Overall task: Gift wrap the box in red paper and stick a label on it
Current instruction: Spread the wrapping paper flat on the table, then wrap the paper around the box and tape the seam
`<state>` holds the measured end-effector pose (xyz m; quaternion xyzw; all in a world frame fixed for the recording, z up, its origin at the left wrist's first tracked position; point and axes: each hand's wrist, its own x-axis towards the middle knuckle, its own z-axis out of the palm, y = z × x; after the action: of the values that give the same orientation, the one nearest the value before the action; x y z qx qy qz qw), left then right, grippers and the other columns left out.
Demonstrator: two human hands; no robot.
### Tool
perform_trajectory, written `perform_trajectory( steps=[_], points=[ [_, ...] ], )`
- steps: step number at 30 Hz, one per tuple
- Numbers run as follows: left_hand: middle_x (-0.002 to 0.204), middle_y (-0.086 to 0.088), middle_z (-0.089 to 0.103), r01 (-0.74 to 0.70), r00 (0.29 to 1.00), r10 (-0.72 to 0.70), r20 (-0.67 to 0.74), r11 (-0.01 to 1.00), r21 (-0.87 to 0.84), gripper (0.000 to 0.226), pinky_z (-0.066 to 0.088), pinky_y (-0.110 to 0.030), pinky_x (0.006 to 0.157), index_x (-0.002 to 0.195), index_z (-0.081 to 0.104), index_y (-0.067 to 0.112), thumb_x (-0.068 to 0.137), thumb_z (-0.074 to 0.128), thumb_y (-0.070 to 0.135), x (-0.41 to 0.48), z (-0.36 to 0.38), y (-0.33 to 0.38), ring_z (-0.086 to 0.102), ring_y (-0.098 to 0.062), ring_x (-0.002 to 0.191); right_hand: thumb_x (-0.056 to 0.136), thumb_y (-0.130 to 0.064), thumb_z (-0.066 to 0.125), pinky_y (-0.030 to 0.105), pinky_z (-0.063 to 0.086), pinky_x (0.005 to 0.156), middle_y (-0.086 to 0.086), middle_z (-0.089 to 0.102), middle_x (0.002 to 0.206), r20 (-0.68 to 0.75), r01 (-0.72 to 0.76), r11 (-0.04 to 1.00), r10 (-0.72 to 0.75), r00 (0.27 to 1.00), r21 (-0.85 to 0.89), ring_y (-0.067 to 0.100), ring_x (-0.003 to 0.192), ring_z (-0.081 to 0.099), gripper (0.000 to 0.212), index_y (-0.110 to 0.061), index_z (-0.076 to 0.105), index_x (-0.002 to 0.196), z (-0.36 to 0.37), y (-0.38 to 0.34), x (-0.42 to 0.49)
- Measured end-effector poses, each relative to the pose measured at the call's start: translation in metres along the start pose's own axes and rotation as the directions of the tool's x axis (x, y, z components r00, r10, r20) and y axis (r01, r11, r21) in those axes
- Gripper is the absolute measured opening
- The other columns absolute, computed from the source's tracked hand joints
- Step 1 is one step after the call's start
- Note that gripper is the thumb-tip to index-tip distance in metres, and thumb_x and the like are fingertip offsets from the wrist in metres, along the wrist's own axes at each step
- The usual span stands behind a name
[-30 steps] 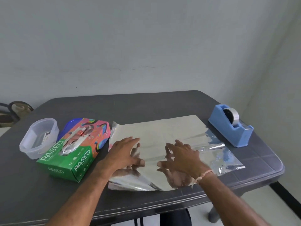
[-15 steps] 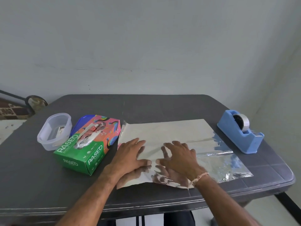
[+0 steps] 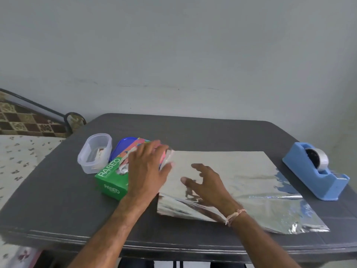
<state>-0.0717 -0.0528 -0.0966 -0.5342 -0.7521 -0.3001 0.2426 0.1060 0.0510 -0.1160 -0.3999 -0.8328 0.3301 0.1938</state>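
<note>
A tissue box, green with "PASEO" lettering and a pink patterned far end, lies left of centre on the dark grey table. My left hand lies over the box's right half, fingers stretched across its top and thumb by the sheet's edge. The wrapping sheet is spread flat with its shiny silver side up, and no red face shows. My right hand is over the sheet's near left part with fingers spread, holding nothing. The near left corner of the sheet curls up slightly.
A blue tape dispenser with a roll stands at the right edge of the table. A clear plastic tub and a blue lid sit behind the box. A patterned bed borders the table on the left.
My left hand has left the silver sheet and moved left onto the tissue box. My right hand stays over the sheet with fingers spread wider. The view has turned left.
</note>
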Motion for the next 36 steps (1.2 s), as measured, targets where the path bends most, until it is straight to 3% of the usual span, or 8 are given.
perform_trajectory(
  steps=[4,8,10,17,23,28,34,36],
  points=[
    [0.121,-0.012,0.065,0.351,0.920,-0.385,0.075,0.892,0.284,0.053,0.046,-0.048,0.087,0.123,0.062,0.016,0.087,0.063,0.054,0.003,-0.025,-0.050,0.061,-0.036,0.110,0.087,-0.051,0.076,0.018,0.058,0.067,-0.001,0.064,0.130,0.142,-0.050,0.897,-0.014,0.990,0.440,0.009,0.107,0.066,0.059,-0.020,0.061,0.135,0.034,-0.040,0.014],
    [0.109,-0.005,0.070,0.548,0.676,-0.638,0.370,0.770,0.326,0.059,0.047,-0.036,0.078,0.113,0.059,0.021,0.088,0.052,0.073,-0.004,-0.034,-0.091,0.066,-0.029,0.102,0.083,-0.052,0.078,0.040,0.060,0.087,-0.006,0.075,0.103,0.206,-0.040,0.881,-0.066,0.976,0.471,0.009,0.086,0.071,0.047,-0.025,0.070,0.121,0.072,-0.063,0.026],
    [0.100,-0.001,0.070,0.630,0.616,-0.657,0.434,0.742,0.229,0.059,0.051,-0.036,0.076,0.103,0.061,0.024,0.080,0.057,0.078,-0.005,-0.031,-0.096,0.067,-0.025,0.094,0.083,-0.055,0.078,0.046,0.056,0.099,-0.004,0.076,0.110,0.216,-0.044,0.864,-0.076,0.974,0.502,0.017,0.102,0.073,0.051,-0.023,0.069,0.122,0.081,-0.057,0.029],
    [0.082,0.010,0.072,0.681,0.725,-0.587,0.360,0.688,-0.250,0.028,0.054,-0.037,0.074,0.088,0.071,0.027,0.080,0.076,0.054,-0.005,-0.038,-0.082,0.068,-0.010,0.078,0.102,-0.020,0.061,0.028,0.061,0.078,0.000,0.077,0.116,0.269,-0.109,0.669,-0.140,0.953,0.735,0.021,0.104,0.075,0.029,-0.017,0.067,0.131,0.074,-0.049,0.020],
    [0.081,0.004,0.069,0.688,0.684,-0.586,0.434,0.322,-0.651,0.012,0.049,-0.020,0.060,0.097,0.070,0.016,0.088,0.079,0.016,-0.009,-0.041,-0.064,0.065,-0.011,0.072,0.102,-0.033,0.060,0.033,0.056,0.078,0.005,0.074,0.123,0.263,-0.139,0.625,-0.110,0.959,0.768,0.026,0.103,0.074,0.038,-0.030,0.060,0.140,0.073,-0.042,0.025],
    [0.083,0.005,0.076,0.659,0.654,-0.557,0.512,0.089,-0.747,0.017,0.050,-0.022,0.051,0.103,0.068,0.017,0.089,0.076,0.013,-0.001,-0.047,-0.041,0.070,-0.008,0.064,0.103,-0.027,0.059,0.036,0.061,0.071,0.007,0.071,0.127,0.170,-0.105,0.522,-0.077,0.982,0.846,0.023,0.102,0.075,0.037,-0.030,0.060,0.140,0.048,-0.044,0.022],
    [0.094,0.011,0.077,0.643,0.711,-0.410,0.571,0.049,-0.765,0.017,0.057,-0.032,0.072,0.109,0.068,0.021,0.096,0.068,0.031,0.010,-0.026,0.013,0.070,-0.004,0.075,0.102,-0.032,0.059,0.048,0.053,0.096,0.007,0.071,0.129,0.078,-0.060,0.520,-0.013,0.997,0.852,0.034,0.119,0.067,0.039,-0.031,0.059,0.141,-0.019,-0.011,0.023],
    [0.097,0.016,0.076,0.635,0.757,-0.342,0.556,0.188,-0.749,0.017,0.054,-0.029,0.084,0.108,0.072,0.026,0.100,0.062,0.037,0.004,-0.005,0.029,0.067,0.007,0.081,0.100,-0.031,0.062,0.052,0.048,0.105,0.014,0.068,0.133,0.056,-0.062,0.533,0.028,0.998,0.844,0.039,0.123,0.063,0.042,-0.022,0.060,0.140,-0.052,0.018,0.019]
  ],
)
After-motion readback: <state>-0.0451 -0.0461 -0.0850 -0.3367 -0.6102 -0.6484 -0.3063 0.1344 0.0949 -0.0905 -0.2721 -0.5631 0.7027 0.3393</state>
